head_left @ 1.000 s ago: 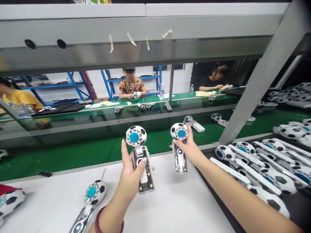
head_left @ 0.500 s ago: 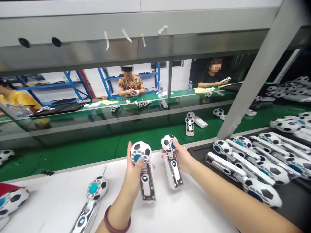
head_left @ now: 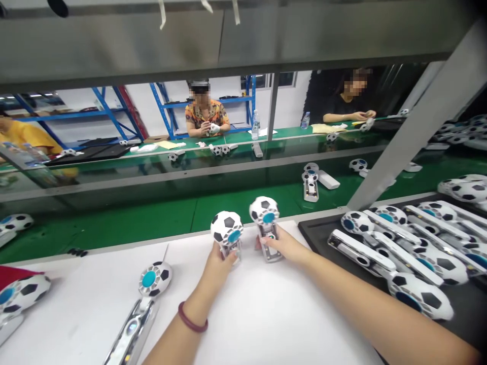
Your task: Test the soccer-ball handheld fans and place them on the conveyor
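Observation:
Two handheld fans with soccer-ball heads are held side by side over the white work surface (head_left: 266, 314). My left hand (head_left: 222, 258) is closed round the handle of the left fan (head_left: 227, 226), its thumb across the front. My right hand (head_left: 283, 247) grips the handle of the right fan (head_left: 264, 210), which stands slightly farther off. Both heads point up, each with a blue round centre facing me. Fingers partly cover the clear-fronted handles. Left of my forearm, another fan (head_left: 155, 279) lies on the surface with a small lit display on its handle.
At right, a black tray (head_left: 315, 230) carries several similar fans. One more fan (head_left: 28, 294) lies at the left edge by a red piece. Beyond runs a green belt (head_left: 160, 215) bearing fans, under a metal frame (head_left: 411, 116). Across it, several people sit, some handling parts.
Both hands have slid from the ball heads down to the handles, thumbs now across the handle fronts. The fans have tipped more upright and farther away. The view has shifted slightly.

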`<action>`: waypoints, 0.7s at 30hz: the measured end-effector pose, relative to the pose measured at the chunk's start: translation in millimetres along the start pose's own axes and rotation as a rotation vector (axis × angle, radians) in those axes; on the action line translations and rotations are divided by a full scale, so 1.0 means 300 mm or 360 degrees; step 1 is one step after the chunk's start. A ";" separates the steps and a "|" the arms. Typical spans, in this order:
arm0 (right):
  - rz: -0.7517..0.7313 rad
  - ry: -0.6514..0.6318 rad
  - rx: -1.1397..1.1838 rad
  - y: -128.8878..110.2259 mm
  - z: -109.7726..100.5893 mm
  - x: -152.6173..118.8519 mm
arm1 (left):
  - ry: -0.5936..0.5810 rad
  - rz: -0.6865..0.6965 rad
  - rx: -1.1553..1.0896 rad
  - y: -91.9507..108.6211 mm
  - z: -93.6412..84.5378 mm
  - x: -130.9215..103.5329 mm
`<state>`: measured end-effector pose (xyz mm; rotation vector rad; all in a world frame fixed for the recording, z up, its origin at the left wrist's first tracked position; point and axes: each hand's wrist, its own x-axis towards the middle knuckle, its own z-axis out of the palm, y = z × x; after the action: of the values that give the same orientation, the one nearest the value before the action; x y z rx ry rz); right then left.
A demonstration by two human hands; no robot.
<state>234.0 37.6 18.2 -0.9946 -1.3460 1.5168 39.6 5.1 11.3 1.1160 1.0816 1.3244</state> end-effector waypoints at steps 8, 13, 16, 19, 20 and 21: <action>0.0285 0.0199 0.0496 0.008 0.066 -0.014 | -0.0283 -0.0605 -0.0579 0.002 0.004 -0.042; 0.0320 0.0006 0.0729 0.012 0.071 -0.028 | -0.0422 -0.0650 -0.0623 0.032 -0.005 -0.052; 0.0288 -0.0112 0.0718 0.002 0.084 -0.039 | -0.0472 -0.0671 -0.0623 0.036 -0.005 -0.056; 0.0278 -0.0189 0.0707 -0.010 0.092 -0.045 | -0.0502 -0.0691 -0.0608 0.034 -0.006 -0.056; 0.0294 -0.0206 0.0707 -0.013 0.092 -0.046 | -0.0504 -0.0706 -0.0608 0.032 -0.007 -0.055; 0.0315 -0.0212 0.0709 -0.015 0.092 -0.047 | -0.0501 -0.0722 -0.0608 0.032 -0.008 -0.053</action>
<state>213.0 15.9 26.0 -0.7666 -0.9508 1.9541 36.1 -11.3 19.6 0.7079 0.7493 0.9065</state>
